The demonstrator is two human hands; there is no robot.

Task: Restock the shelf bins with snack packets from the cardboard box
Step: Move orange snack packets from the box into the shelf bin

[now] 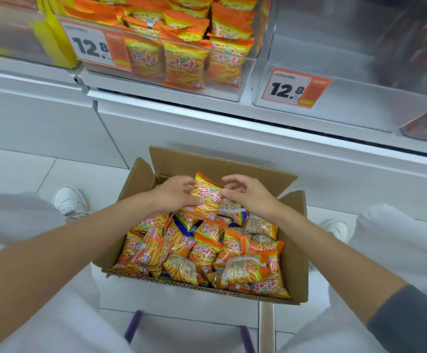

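Left hand (175, 193) clasps an orange snack packet (207, 197) at the cardboard box's (293, 250) twelve o'clock end, tilted up off the heap. Right hand (248, 193) hovers slack-fingered, thumb brushing its edge, likely steadying. The matching shelf bin (222, 94) waits at eleven o'clock.

Snack packet (206, 200) in the left grip (174, 197): glossy, crinkled plastic film. Cardboard box (293, 256) around the grip: matt brown corrugated board, rough cut edges. Shelf bins (360, 105) above the grip: clear, glossy plastic. Floor (16, 169) beneath: smooth, faintly glossy tile.
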